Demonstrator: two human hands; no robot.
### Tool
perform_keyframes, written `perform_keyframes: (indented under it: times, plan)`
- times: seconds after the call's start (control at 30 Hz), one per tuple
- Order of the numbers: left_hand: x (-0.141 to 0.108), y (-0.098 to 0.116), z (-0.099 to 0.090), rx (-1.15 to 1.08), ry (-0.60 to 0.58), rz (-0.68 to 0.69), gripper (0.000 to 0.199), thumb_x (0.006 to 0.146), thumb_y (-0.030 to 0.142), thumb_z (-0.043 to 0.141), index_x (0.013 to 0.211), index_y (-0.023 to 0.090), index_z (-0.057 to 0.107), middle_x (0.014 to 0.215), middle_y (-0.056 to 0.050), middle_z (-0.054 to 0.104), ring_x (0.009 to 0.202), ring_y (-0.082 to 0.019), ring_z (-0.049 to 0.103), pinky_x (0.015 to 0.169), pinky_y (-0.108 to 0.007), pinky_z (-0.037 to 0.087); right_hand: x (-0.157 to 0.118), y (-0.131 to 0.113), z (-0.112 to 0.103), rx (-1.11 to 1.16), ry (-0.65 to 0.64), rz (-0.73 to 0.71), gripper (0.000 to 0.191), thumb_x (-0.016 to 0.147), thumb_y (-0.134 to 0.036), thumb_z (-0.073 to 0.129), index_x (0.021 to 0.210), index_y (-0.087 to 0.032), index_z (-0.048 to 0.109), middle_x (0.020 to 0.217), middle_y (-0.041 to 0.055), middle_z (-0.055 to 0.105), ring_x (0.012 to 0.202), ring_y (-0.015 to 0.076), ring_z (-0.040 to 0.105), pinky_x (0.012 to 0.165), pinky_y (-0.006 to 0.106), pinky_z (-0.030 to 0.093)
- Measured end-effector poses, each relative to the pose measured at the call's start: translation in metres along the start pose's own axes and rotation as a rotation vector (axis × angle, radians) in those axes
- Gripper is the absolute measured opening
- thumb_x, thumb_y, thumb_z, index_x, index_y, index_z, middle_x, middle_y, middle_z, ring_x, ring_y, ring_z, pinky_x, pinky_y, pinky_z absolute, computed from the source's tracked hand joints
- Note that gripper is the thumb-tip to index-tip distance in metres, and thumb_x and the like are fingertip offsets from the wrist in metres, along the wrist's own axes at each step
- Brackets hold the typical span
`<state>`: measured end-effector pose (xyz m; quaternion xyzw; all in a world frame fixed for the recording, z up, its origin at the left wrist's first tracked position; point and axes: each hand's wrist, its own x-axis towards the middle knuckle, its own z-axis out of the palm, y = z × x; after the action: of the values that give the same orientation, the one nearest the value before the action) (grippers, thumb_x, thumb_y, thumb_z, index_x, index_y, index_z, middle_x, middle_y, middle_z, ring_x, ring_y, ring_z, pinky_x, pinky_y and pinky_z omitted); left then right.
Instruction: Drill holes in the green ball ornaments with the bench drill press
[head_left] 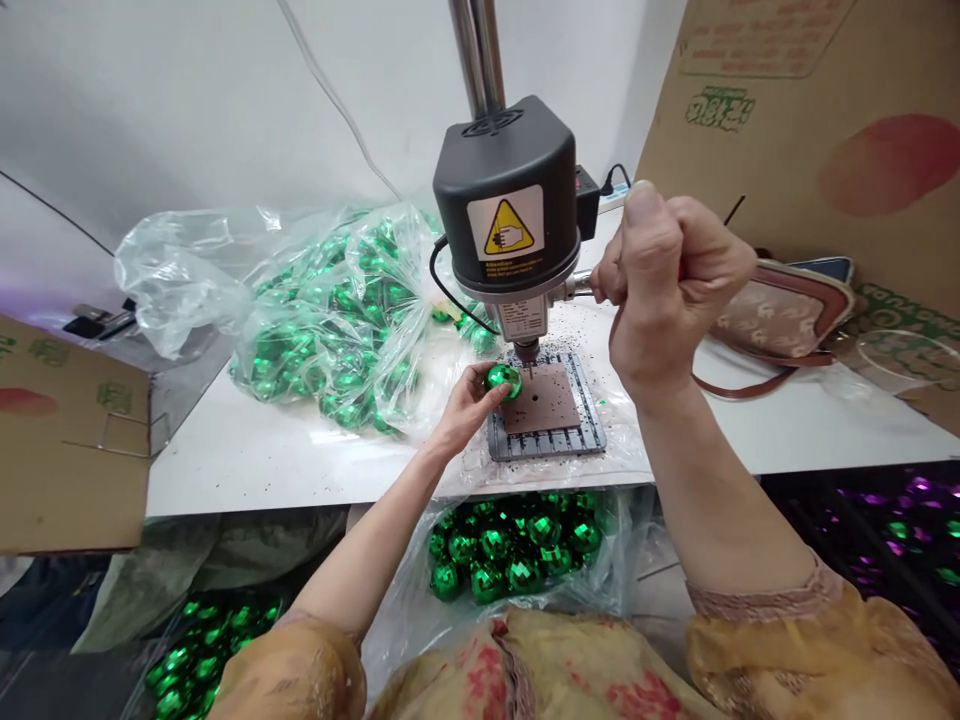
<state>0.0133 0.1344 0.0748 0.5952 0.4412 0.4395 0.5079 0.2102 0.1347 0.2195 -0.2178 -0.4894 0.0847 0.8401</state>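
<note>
A black bench drill (510, 200) with a yellow warning label stands over a slotted metal base (551, 442). On the base lies a brown plate (551, 400) with a small hole, strewn with dark specks. My left hand (472, 400) pinches a shiny green faceted ball (504, 378) at the plate's left edge, beside the drill's tip. My right hand (667, 280) is closed round the drill's lever (581, 284), whose grip is mostly hidden in the fist.
Behind on the left, a clear bag (337, 320) holds green balls. Another bag of green balls (517, 545) hangs below the table's front edge. A handbag (780, 310) lies right. Cardboard boxes (810, 120) flank the table, and more balls (202, 650) sit low left.
</note>
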Motion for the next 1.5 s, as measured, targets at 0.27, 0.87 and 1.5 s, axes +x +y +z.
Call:
perform_keyframes:
  times: [0.27,0.87,1.5]
  plan:
    - [0.009,-0.016,0.014,0.068,-0.024,0.043,0.063,0.079,0.057,0.08,0.123,0.019,0.059,0.112,-0.009,0.07,0.096,-0.02,0.067,0.08,-0.034,0.057,-0.001,-0.004,-0.002,-0.006,-0.021,0.035,0.056,0.092,-0.047,0.063,0.057,-0.021,0.027,0.05,-0.0046,0.028,0.044,0.0086,0.03,0.05,0.034,0.023]
    - [0.003,-0.021,0.037,0.397,0.022,0.19,0.055,0.079,0.043,0.082,0.127,0.023,0.065,0.112,-0.009,0.069,0.102,-0.025,0.064,0.087,-0.037,0.052,-0.002,-0.003,-0.003,-0.043,-0.015,0.04,0.057,0.092,-0.047,0.061,0.056,-0.021,0.027,0.05,-0.004,0.029,0.044,0.0094,0.03,0.048,0.034,0.025]
    - [-0.001,-0.024,0.038,0.38,0.049,0.161,0.055,0.079,0.042,0.084,0.126,0.022,0.062,0.112,-0.008,0.068,0.097,-0.023,0.064,0.087,-0.036,0.052,-0.027,0.014,-0.014,0.006,0.029,-0.097,0.058,0.093,-0.041,0.057,0.059,-0.018,0.017,0.045,-0.0048,0.021,0.043,0.0063,0.021,0.048,0.031,0.021]
